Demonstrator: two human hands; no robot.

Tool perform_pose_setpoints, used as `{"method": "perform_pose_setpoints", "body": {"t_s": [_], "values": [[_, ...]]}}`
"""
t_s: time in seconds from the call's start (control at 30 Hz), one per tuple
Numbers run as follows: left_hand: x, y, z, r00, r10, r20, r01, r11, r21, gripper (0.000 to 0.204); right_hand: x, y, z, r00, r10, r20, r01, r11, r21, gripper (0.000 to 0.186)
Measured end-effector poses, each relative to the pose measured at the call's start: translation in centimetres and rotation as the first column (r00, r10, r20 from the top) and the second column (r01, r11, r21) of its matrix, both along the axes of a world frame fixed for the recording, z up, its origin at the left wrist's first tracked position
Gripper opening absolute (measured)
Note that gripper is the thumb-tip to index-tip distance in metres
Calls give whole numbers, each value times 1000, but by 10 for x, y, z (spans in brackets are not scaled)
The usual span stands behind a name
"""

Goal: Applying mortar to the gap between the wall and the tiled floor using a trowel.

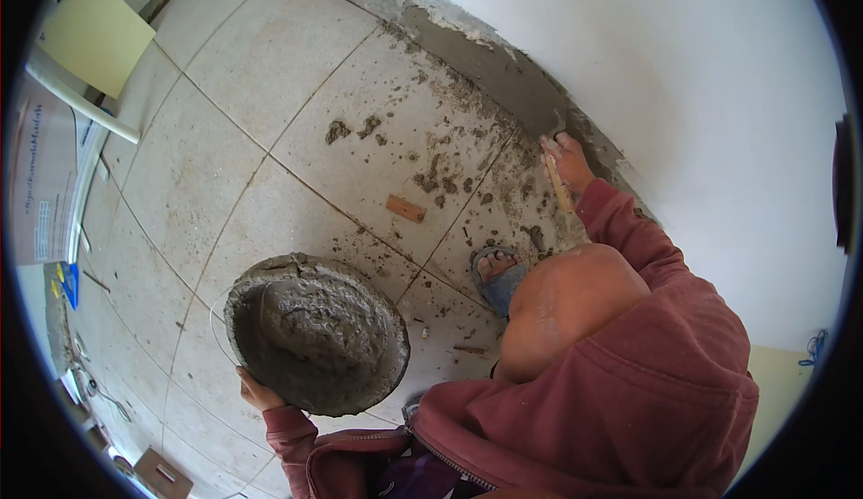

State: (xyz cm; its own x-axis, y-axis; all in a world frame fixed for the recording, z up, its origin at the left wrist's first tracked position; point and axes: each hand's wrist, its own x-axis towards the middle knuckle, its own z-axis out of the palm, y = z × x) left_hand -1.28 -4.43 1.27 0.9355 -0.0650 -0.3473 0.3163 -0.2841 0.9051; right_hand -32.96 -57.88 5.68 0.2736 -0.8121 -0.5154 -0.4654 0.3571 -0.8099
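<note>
My left hand point(259, 391) grips the near-left side of a round bucket point(395, 342), which is coated and partly filled with wet grey mortar point(319, 328). The bucket's thin wire handle point(216, 330) hangs at its left. At the foot of the white wall, my right hand point(568, 162) is closed around a narrow pale wooden board point(558, 184), seen nearly edge-on. Just beyond those fingers runs a band of smooth wet mortar point(508, 67) along the wall's base. Part of the board is hidden by the hand.
Mortar lumps point(436, 180) and a small brown wood piece point(406, 209) lie on the tiled floor point(297, 193). My sandalled foot point(497, 274) stands between bucket and wall. A printed panel point(45, 175) and a yellow board point(94, 27) stand at the left; a brown block point(164, 476) lies lower left.
</note>
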Motion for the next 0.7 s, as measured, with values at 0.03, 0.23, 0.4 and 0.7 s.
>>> {"method": "perform_pose_setpoints", "body": {"t_s": [0.03,0.23,0.4,0.7], "values": [[0,-3,0,1000,-26,15,27,1000,-9,47,-2,-3,-1,999,43,-14,-43,999,-29,20],[6,7,-3,1000,11,6,-11,999,32,56,6,-27,0,995,66,-78,-63,997,43,22],[4,-6,-1,1000,8,23,-10,997,77,60,-130,77,-67,940,81,-332,-235,858,-456,31],[13,-2,-17,993,-96,70,81,977,199,58,-253,241,-113,814,99,-573,-92,995,42,46]]}}
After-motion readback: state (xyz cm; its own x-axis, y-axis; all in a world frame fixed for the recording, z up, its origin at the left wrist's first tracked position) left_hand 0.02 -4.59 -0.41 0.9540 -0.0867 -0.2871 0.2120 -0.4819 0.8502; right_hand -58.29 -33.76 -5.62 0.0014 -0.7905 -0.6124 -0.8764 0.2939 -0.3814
